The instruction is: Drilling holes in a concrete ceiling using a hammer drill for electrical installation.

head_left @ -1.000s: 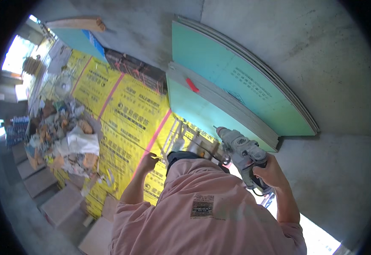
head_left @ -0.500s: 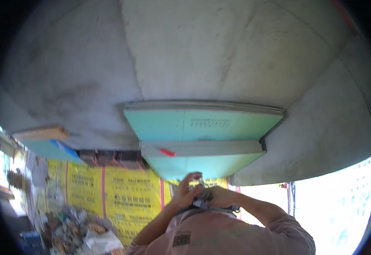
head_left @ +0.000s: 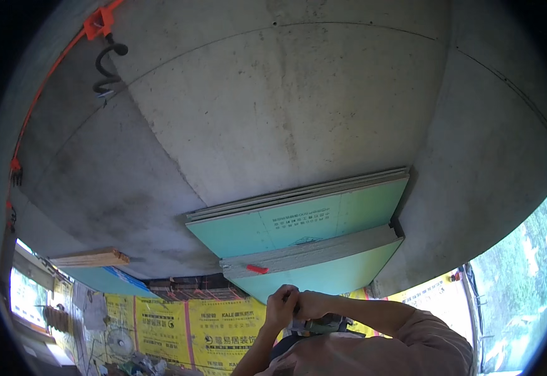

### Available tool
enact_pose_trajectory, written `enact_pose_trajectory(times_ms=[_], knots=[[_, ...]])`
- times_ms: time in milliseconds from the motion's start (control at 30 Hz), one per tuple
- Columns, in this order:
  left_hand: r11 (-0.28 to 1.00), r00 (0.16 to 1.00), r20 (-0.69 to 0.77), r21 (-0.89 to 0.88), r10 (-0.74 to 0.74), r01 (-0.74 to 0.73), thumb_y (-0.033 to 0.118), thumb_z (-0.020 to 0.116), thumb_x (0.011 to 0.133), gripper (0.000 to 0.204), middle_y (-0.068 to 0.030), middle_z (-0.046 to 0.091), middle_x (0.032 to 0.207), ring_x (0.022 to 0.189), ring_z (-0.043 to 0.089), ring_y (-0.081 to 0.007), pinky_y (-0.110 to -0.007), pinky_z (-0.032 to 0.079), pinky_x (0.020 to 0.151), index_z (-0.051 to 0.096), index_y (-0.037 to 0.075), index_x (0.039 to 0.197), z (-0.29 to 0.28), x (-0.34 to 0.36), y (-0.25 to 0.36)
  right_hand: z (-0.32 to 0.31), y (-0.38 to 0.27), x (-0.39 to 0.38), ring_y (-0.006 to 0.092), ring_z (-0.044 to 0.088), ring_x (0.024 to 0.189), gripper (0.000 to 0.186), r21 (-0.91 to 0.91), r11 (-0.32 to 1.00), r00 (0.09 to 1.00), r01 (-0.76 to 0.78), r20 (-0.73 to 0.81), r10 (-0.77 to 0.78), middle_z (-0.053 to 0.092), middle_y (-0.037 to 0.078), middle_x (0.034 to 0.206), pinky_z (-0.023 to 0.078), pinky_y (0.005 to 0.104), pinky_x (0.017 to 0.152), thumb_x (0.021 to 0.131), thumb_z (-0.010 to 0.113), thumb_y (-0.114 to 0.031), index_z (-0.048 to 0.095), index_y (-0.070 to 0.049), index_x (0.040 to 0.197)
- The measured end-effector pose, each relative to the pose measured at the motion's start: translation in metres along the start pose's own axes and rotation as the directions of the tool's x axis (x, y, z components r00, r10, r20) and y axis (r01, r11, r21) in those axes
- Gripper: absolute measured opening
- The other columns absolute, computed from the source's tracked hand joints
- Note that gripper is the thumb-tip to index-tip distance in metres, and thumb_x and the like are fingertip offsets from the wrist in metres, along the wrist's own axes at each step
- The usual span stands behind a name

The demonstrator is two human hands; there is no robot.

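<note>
My left hand (head_left: 280, 308) and my right hand (head_left: 314, 305) meet in front of my body at the lower middle. The fingers of both are bent and closed around something small and dark between them, too hidden to name. Just under my right hand is a grey-green tool with dark parts (head_left: 328, 324); its kind and whether the hand touches it cannot be made out. Beyond my hands leans a stack of light green boards (head_left: 298, 216), with more boards set lower in front. A small red object (head_left: 257, 269) lies on the lower boards' grey edge.
Bare concrete (head_left: 323, 94) spreads above and around the boards. Yellow printed sheeting (head_left: 214, 329) covers the surface at the lower left. Wooden planks (head_left: 91, 257) lie at the left. An orange line with a holder and black coiled cord (head_left: 105, 66) hangs upper left. Windows show on both sides.
The view has tilted and shifted, bringing the orange line into sight. My hands have come closer together; my left fingers, spread around a grey object before, are now closed.
</note>
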State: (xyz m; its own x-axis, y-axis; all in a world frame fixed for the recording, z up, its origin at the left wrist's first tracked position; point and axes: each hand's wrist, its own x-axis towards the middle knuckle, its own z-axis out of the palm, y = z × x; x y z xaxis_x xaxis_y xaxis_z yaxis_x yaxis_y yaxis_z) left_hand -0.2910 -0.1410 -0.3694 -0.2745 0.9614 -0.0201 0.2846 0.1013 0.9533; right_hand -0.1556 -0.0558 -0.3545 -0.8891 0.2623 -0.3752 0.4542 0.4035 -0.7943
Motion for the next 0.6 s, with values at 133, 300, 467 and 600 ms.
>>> enact_pose_trajectory(times_ms=[133,300,467,600], knots=[[1.000,1.000,0.014,0.019,-0.012,0.012,0.022,0.061,0.094,0.025,-0.0131,0.068,0.080,0.073,0.065,-0.0189,-0.033,0.052,0.069,0.066,-0.001,0.102,-0.002,-0.005,-0.004,0.010,-0.004,0.003,0.0319,0.070,0.080,0.030,-0.167,0.983,0.994,-0.081,-0.087,0.067,0.071,0.016,0.080,0.054,0.0434,0.075,0.076,0.065,-0.031,0.070,-0.004,0.087],[1.000,1.000,0.011,0.016,0.023,-0.024,0.019,0.059,0.095,0.023,-0.0127,0.068,0.079,0.071,0.064,-0.0173,-0.032,0.051,0.066,0.066,-0.003,0.102,-0.035,-0.010,-0.018,0.023,-0.021,0.032,0.0362,0.069,0.088,0.031,-0.147,0.987,0.998,-0.057,-0.024,0.054,0.071,0.019,0.089,0.053,0.0459,0.080,0.077,0.065,-0.031,0.071,-0.004,0.091],[0.994,0.994,0.074,-0.089,0.076,-0.069,0.018,0.058,0.095,0.023,-0.0118,0.066,0.079,0.073,0.062,-0.0163,-0.030,0.049,0.067,0.065,-0.003,0.100,-0.090,-0.013,-0.054,0.065,-0.041,0.086,0.0388,0.068,0.088,0.030,-0.108,0.994,0.995,0.000,-0.096,-0.010,0.070,0.021,0.089,0.054,0.0470,0.078,0.077,0.064,-0.028,0.071,-0.002,0.089],[0.975,0.974,0.064,-0.057,0.219,-0.216,0.021,0.056,0.097,0.026,-0.0103,0.064,0.080,0.076,0.060,-0.0147,-0.030,0.049,0.069,0.065,-0.003,0.100,-0.141,-0.012,-0.084,0.079,-0.080,0.121,0.0396,0.068,0.084,0.026,-0.226,0.971,0.989,-0.084,-0.137,0.054,0.070,0.022,0.085,0.053,0.0487,0.075,0.076,0.064,-0.025,0.069,-0.001,0.085]])
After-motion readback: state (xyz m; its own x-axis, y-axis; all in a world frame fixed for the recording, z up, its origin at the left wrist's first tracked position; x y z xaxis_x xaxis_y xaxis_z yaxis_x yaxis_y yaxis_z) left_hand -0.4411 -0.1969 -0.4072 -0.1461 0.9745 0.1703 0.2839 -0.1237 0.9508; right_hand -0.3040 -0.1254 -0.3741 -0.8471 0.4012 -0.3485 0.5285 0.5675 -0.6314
